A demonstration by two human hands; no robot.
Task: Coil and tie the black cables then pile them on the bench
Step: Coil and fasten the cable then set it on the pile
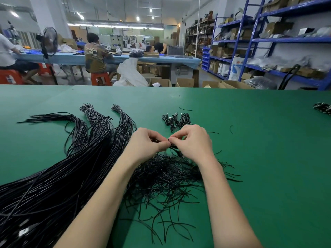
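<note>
My left hand (146, 143) and my right hand (192, 142) meet over the green bench (259, 149), fingers curled. Between their fingertips they pinch a coiled black cable (174, 146) with a thin tie end sticking up; most of the coil is hidden by the fingers. Just beyond the hands lies a small pile of tied coils (176, 120). A long bundle of uncoiled black cables (62, 176) fans out on the left. Below my hands lies a heap of short black twist ties (166, 179).
Another small dark bundle (323, 108) lies at the bench's far right edge. A few stray ties (231, 128) lie right of the hands. Beyond the bench, people sit at a blue table (125, 59); blue shelving (268, 40) stands at the right.
</note>
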